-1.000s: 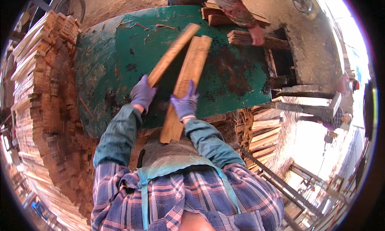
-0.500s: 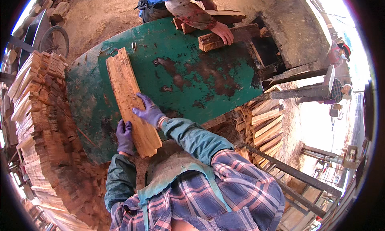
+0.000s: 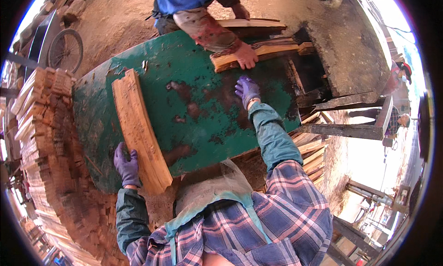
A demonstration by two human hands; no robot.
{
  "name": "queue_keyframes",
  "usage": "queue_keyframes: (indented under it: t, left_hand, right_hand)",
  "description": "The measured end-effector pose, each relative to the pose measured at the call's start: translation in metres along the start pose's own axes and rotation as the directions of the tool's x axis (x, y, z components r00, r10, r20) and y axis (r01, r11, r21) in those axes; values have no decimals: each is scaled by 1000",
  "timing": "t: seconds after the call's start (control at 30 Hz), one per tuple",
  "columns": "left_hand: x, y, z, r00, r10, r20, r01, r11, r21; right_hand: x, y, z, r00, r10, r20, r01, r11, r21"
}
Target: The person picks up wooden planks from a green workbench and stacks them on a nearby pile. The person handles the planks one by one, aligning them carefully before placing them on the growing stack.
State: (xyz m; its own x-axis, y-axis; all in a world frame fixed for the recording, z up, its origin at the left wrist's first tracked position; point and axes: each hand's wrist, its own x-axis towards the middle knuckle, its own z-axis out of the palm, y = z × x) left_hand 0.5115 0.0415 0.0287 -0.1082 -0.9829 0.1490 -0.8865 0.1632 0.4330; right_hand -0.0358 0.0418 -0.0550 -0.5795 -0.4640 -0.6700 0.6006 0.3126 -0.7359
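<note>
- While I look down remotely through the head camera, taking the table's middle as my dial's centre, the long, light-brown, rough wooden slab [image 3: 142, 132] lies at nine o'clock, its near end reaching over the table's edge.
- My left hand [image 3: 127, 165], in a purple glove, is at eight o'clock beside that slab's left edge, thumb parted from loosely raised fingers and wrapped round nothing; I cannot tell whether it touches the wood.
- My right hand [image 3: 248, 89], also purple-gloved, reaches to two o'clock, fingers slightly bent and parted, with nothing in its grasp.
- Just beyond it, between one and two, a co-worker's bare hand [image 3: 247, 57] rests on a rough, yellow-edged wooden billet [image 3: 277, 48].
- Under all this spreads the scuffed green tabletop [image 3: 207, 143], patched dark brown.
- Farther out, at nine, rises a tall stack of split brown wood [image 3: 46, 137].
- At ten stands a thin spoked wheel [image 3: 65, 51].
</note>
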Motion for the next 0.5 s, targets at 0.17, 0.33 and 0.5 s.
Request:
queue_keyframes:
  t: [0.17, 0.33, 0.5]
  left_hand:
    - [71, 150, 39, 905, 425, -3, -414, 882, -226]
    - [78, 287, 118, 559, 802, 209, -705, 593, -390]
    - [93, 338, 179, 562, 784, 265, -663, 618, -421]
  right_hand:
    - [-15, 29, -13, 989, -95, 115, 76, 984, 160]
    - [-27, 30, -19, 981, -138, 133, 96, 955, 282]
    - [-44, 20, -17, 958, -238, 161, 206, 959, 192]
